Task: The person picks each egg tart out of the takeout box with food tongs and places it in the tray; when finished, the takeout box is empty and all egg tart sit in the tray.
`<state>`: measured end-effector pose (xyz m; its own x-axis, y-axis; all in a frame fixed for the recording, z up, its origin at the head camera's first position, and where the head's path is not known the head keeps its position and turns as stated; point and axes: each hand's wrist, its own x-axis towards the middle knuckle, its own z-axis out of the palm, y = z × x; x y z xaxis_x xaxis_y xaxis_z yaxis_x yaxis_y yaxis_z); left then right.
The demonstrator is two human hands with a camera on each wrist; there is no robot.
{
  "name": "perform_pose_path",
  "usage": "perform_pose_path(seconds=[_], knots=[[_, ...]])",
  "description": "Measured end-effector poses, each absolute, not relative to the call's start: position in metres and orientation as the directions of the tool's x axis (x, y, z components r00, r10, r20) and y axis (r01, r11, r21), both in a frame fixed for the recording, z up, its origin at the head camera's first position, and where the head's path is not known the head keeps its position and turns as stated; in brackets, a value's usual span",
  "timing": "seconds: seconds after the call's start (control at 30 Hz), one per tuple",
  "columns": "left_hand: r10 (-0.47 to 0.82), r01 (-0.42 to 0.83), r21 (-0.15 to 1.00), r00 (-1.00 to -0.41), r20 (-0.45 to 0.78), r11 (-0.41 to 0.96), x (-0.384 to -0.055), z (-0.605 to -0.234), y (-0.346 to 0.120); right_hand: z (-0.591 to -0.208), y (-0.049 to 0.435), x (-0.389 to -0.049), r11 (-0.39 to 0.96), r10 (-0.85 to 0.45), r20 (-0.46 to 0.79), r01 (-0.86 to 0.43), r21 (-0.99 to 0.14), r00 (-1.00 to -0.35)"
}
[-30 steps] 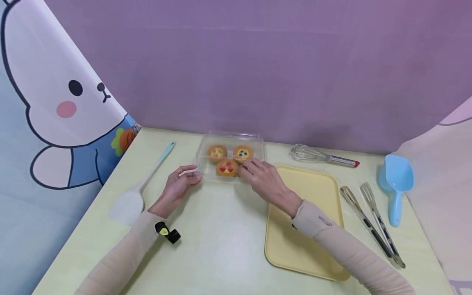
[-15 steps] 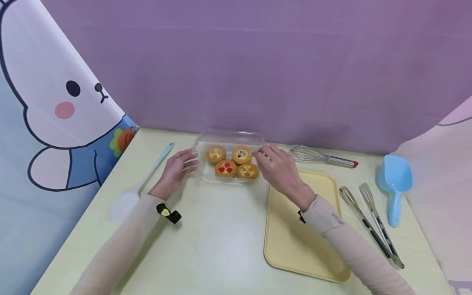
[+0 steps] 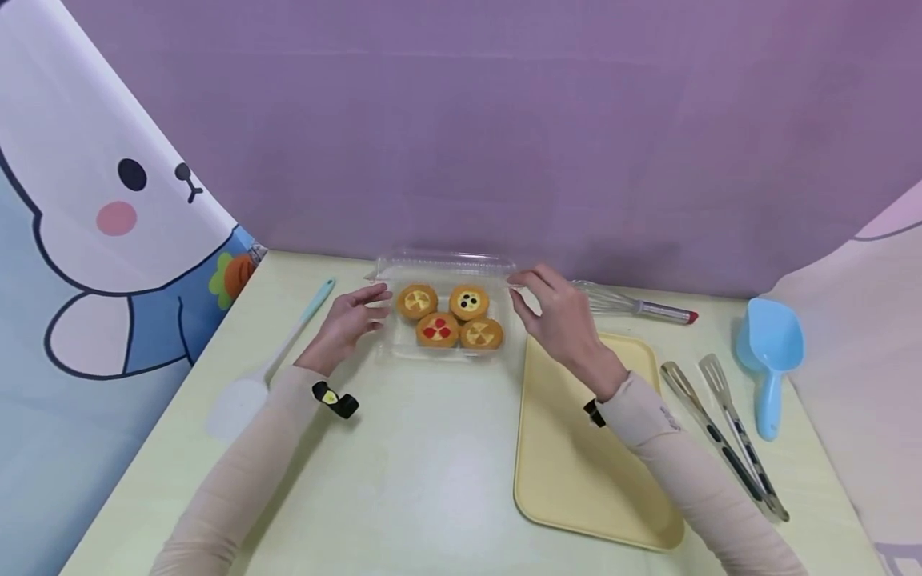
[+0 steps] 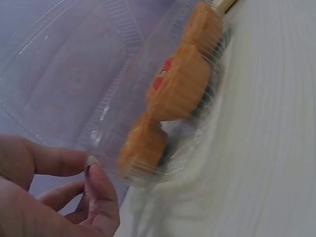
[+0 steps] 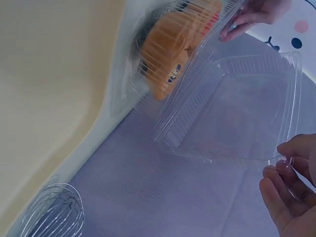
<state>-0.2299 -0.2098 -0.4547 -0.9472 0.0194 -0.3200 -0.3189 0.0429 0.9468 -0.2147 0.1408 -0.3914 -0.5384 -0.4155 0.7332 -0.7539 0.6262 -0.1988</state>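
A clear plastic clamshell box (image 3: pixel 392 350) at the back of the table holds several round golden tarts (image 3: pixel 438 330). One has red pieces on top, one dark berries, and the others show yellow tops. My left hand (image 3: pixel 350 322) is at the box's left side; the left wrist view shows its thumb and index finger pinching the rim. Over at the right, my right hand (image 3: pixel 563 322) pinches the corner of the raised clear lid (image 5: pixel 252 108) between thumb and fingers. The lid stands swung up at the back, hinged to the box.
A yellow tray (image 3: pixel 576 472) lies under the right forearm. Behind it is a whisk (image 3: pixel 666 312). Metal tongs (image 3: pixel 723 440) and a blue scoop (image 3: pixel 772 344) are farther right. A white spatula (image 3: pixel 241 404) with a light blue handle lies left. A purple cloth backdrop (image 3: pixel 446 128) hangs close behind.
My right hand has moved from the box's front right corner up and back, lifting the lid open. My left hand has shifted slightly back along the box's left side, and the tarts are uncovered.
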Motion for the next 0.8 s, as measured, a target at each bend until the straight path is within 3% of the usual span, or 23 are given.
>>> perform_pose_path(seconds=[0.23,0.5,0.8], knots=[[0.080,-0.300,0.943,-0.946,-0.313,0.142,-0.215,-0.448,-0.220,-0.385,0.142,-0.213,0.511,-0.302,0.689,-0.722,-0.467,-0.659],[0.113,-0.294,0.932,-0.940,-0.322,0.211,-0.186,-0.449,-0.226,-0.383,0.144,-0.214,0.493,-0.243,0.611,-0.638,-0.591,-0.753],[0.143,-0.280,0.930,-0.937,-0.319,0.236,-0.148,-0.449,-0.229,-0.395,0.146,-0.220,0.448,-0.247,0.361,-0.437,-0.780,-0.899]])
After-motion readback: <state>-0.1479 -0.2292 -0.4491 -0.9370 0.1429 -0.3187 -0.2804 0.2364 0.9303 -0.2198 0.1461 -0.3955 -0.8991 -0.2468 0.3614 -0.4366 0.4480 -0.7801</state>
